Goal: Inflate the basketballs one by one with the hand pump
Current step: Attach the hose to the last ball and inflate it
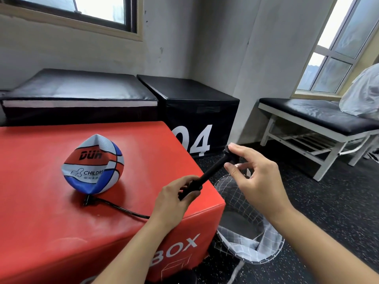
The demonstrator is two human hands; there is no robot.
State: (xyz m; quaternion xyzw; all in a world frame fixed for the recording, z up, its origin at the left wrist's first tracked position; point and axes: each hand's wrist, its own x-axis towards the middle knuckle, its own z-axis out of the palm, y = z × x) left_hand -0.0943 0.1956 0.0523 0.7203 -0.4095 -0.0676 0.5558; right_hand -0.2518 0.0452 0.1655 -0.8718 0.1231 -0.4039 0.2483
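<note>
A collapsed red, white and blue basketball (93,165) sits on the red box (51,222). A black hose (121,210) runs from under the ball toward my left hand (174,198). That hand grips the black hand pump (207,175) by its lower barrel, over the box's right corner. The pump slants up and to the right. At its top end, my right hand (256,177) touches the handle (230,153) with thumb and fingertips, the fingers loosely spread.
Two black padded boxes (190,97), one marked 04, stand behind the red box against the wall. A mesh bag (252,242) holding a dark ball lies on the dark floor right of the box. A black-topped white bench (320,117) stands at right.
</note>
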